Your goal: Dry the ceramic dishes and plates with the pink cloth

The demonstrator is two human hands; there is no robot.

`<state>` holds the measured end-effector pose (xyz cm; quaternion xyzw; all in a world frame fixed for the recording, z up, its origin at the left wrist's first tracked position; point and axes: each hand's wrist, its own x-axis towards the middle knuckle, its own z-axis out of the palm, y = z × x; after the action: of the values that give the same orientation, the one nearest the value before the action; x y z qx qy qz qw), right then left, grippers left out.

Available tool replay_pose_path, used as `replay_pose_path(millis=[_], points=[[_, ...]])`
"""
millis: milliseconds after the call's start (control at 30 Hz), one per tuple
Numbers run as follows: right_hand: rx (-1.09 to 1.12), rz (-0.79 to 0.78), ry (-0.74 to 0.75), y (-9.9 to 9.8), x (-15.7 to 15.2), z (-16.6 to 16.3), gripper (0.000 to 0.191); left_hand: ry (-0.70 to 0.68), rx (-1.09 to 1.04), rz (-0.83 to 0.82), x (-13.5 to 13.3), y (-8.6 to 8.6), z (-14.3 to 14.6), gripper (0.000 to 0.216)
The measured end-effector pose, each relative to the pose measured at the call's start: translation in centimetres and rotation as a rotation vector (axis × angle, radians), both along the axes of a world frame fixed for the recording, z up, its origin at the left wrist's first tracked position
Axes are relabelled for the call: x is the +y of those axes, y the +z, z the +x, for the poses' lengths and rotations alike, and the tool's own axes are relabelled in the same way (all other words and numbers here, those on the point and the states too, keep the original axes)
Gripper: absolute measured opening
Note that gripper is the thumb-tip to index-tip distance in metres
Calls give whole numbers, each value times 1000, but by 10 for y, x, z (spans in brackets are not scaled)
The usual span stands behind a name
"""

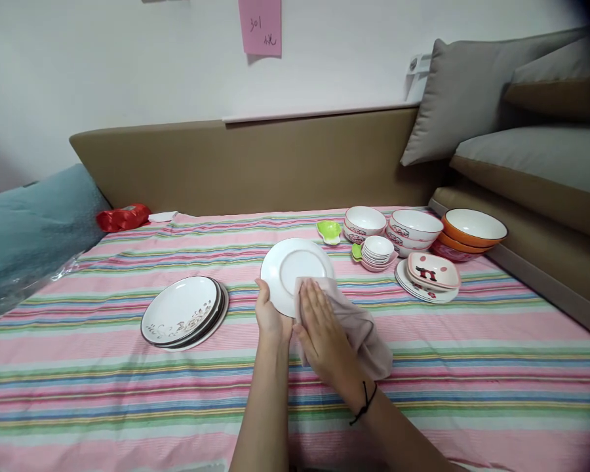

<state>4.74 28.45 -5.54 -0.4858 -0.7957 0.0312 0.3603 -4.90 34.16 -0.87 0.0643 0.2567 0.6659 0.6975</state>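
Note:
A white plate [280, 262] is held up with its underside and foot ring towards me. My left hand [271, 313] grips it at the lower left, thumb at the rim and the other fingers hidden behind. Against the plate's lower right, my right hand [322, 328] presses a pale pinkish-grey cloth [361, 328] with its fingers laid flat and close together. The cloth's loose end hangs to the right below the plate. To the left, a stack of dark-rimmed plates [179, 308] lies on the striped cloth, the top one with a brown flower pattern.
Along the right stand patterned white bowls [413, 226], orange bowls [474, 226], small nested dishes [378, 249] and a rectangular dish [433, 270] on plates. A green leaf-shaped dish [329, 231] sits behind. Grey cushions [535, 157] rise at right; a red bundle [122, 217] lies far left.

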Motion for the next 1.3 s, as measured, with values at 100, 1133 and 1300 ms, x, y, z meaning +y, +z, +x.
replay_pose_path(millis=[100,1133,1300], points=[[134,5,-128,-6,11,3,67,-44,39,55,-1,-1,3,57],[-39,85,-33,-6,4,7,65,59,-30,65,0,6,-2,61],[315,86,-175,1,17,17,67,-18,15,59,-2,6,1,59]])
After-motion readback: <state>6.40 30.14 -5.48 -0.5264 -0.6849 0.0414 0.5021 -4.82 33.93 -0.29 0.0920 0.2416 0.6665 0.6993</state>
